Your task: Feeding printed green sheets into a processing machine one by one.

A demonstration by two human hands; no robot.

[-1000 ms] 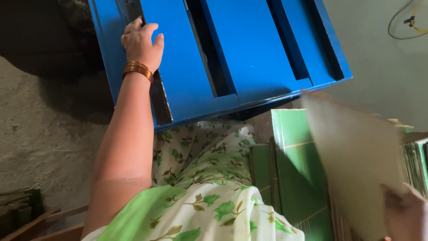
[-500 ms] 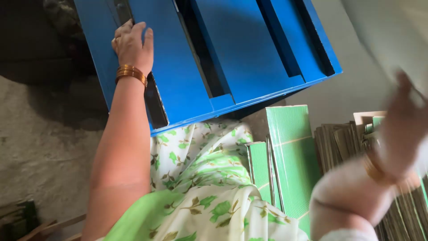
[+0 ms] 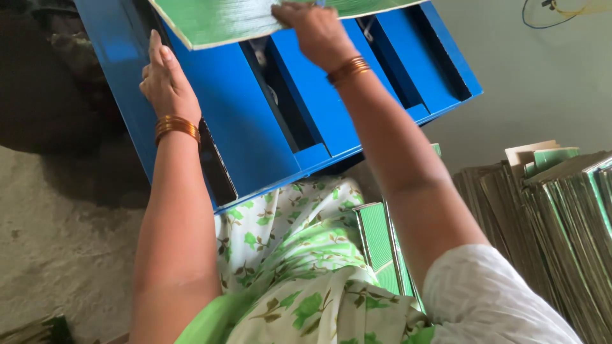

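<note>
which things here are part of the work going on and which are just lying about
In use: green sheet, held by the right hand; blue slotted machine, under the left hand.

Lying about: stack of sheets; green sheets by the lap; wire on the wall.

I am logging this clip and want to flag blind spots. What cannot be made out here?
- Head view: the green sheet in the right hand is cut off by the top edge.
- Inside of the slots of the blue machine: dark, nothing to tell.
- Left hand fingertips: hidden behind the sheet.
- Stack of sheets: cut off at the right edge.
</note>
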